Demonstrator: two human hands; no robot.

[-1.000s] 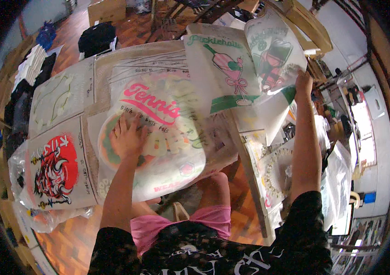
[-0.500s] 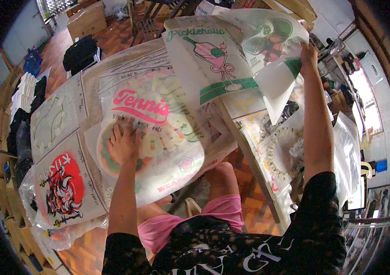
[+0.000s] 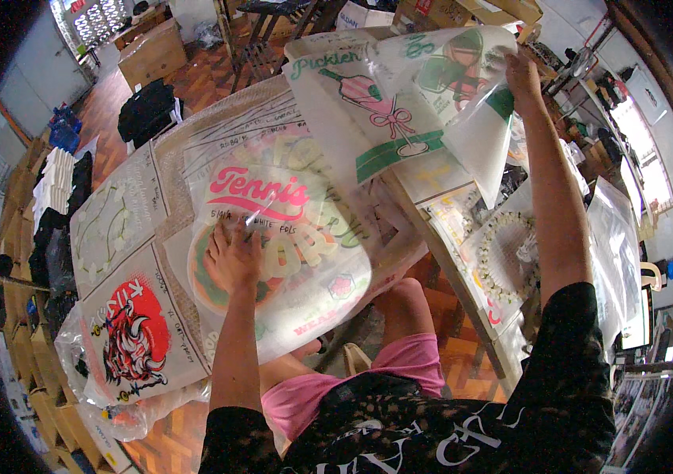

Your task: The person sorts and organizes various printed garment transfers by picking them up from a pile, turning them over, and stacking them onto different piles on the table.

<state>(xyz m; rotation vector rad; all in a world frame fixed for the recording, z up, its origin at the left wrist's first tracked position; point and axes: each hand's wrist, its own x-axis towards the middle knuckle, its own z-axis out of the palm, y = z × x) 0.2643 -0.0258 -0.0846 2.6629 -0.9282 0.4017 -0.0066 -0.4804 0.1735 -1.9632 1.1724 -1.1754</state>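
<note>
My left hand (image 3: 232, 257) lies with fingers spread on a translucent film sheet (image 3: 328, 261) printed with pink lettering and faint pale letters. At the far right, my right hand (image 3: 522, 77) pinches the upper edge of a translucent printed film (image 3: 463, 118) with green and reddish drawings. Its near side curls up and hangs in a fold. This held film overlaps a part showing a pink cocktail glass (image 3: 384, 103) and green lettering; whether both are one sheet, I cannot tell. Both lie over a table spread with more printed films.
A film with a red and black horned mask print (image 3: 137, 332) lies at the left, beside crumpled clear plastic (image 3: 119, 415). A side table at the right holds a round beige print (image 3: 502, 257) and clear plastic sheets (image 3: 613, 253). Folded black garments (image 3: 147, 110) and a cardboard box (image 3: 152, 55) stand beyond.
My right hand has moved left and away, drawing the held film further over the cocktail glass part and its lettering. My left hand stays on the pink-lettered sheet. The view has shifted slightly.
</note>
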